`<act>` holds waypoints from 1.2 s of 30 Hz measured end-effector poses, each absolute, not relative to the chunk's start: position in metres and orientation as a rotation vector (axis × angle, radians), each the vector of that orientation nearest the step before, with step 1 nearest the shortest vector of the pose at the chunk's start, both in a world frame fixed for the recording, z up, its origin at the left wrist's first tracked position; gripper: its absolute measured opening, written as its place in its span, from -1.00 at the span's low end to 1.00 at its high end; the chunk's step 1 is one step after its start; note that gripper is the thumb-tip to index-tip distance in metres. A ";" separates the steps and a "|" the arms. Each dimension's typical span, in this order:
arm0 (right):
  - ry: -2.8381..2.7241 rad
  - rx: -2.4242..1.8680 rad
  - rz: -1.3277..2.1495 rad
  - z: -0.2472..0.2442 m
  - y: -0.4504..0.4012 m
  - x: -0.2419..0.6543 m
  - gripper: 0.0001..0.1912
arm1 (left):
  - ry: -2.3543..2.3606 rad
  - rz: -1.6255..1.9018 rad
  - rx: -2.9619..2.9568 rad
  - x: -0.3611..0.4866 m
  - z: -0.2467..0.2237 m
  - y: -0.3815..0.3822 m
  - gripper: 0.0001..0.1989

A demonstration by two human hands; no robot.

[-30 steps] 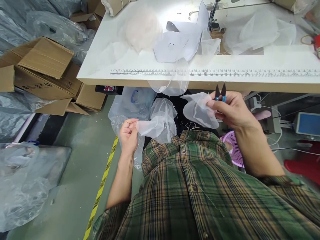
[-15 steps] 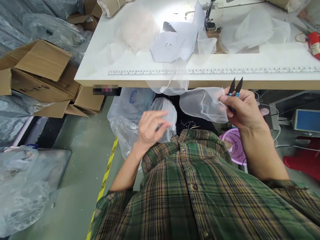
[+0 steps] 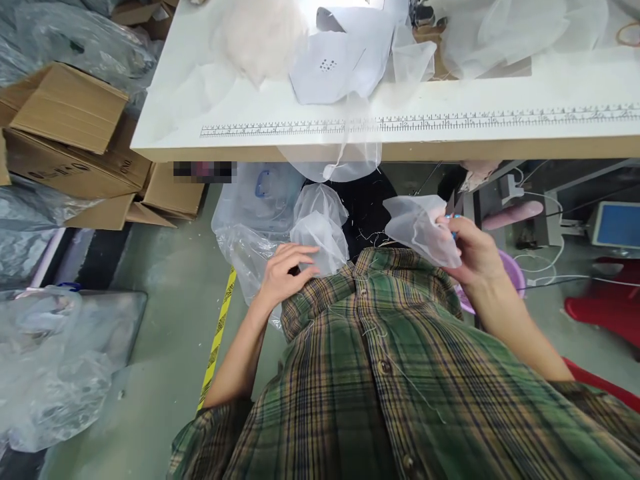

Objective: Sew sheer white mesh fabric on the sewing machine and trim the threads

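Observation:
My right hand (image 3: 473,252) is closed on a sheer white fabric piece (image 3: 420,227), right of my lap. Small blue-handled snips (image 3: 453,225) are in the same hand, mostly hidden by fabric and fingers. Over my left thigh, my left hand (image 3: 289,272) is half curled with thumb and fingers apart, and nothing shows between them. Just beyond its fingertips lies another sheer white piece (image 3: 323,233) on my lap. A third sheer piece (image 3: 355,157) hangs over the table's front edge.
A white table (image 3: 170,120) with a printed ruler strip (image 3: 415,123) carries white sheets and sheer fabric. Cardboard boxes (image 3: 70,110) and plastic bags (image 3: 50,373) are at the left. A pink basket (image 3: 513,273) and red stool (image 3: 600,300) are at the right.
My right hand has moved down and turned, drawing the fabric lower; the snips' blades no longer stand up in clear view. My left hand has shifted down and left. The view has tilted down.

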State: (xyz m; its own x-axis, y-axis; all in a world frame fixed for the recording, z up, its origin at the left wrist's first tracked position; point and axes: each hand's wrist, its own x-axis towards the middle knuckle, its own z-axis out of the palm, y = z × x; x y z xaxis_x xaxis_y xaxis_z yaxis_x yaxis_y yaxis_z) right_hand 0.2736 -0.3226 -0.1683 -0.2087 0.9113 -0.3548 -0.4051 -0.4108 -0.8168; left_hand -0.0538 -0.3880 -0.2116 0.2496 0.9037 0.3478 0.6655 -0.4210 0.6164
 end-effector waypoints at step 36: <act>-1.375 -1.096 1.619 -0.179 -0.288 0.181 -0.56 | 1.548 0.983 1.869 -0.051 -0.159 -0.335 -0.81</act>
